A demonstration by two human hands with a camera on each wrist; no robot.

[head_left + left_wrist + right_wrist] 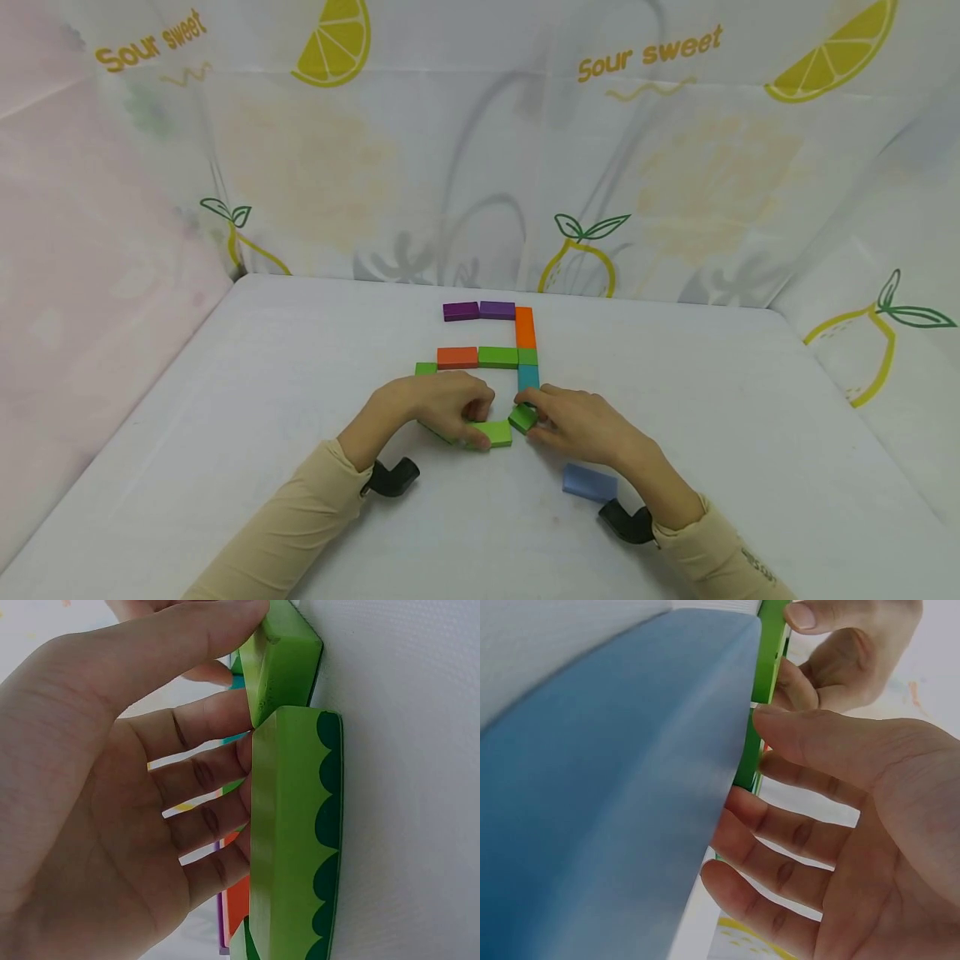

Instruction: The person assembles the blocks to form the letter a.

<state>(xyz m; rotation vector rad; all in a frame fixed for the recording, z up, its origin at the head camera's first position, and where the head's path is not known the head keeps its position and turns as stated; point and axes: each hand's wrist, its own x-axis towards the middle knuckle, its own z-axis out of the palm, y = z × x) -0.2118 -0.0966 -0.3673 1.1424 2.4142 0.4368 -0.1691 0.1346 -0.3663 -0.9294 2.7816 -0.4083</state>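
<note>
My left hand [442, 403] pinches a light green block [496, 433] lying flat at the near side of a block outline, its thumb on the near face. Under that hand runs a longer green block with dark scallops [300, 832], mostly hidden in the head view. With thumb and fingertips my right hand [588, 423] holds a small green block [522, 417], which sits angled beside the light green one's right end. Just beyond the right fingertips lies a teal block [528, 377]. A blue block [589, 482] rests below the right wrist and looms large in the right wrist view.
Farther back, the outline continues with a red-orange block [457, 358], a green block [498, 357], an upright-running orange block [525, 327] and two purple blocks [497, 311]. A white cloth covers the table [225, 400]; printed curtains hang behind it.
</note>
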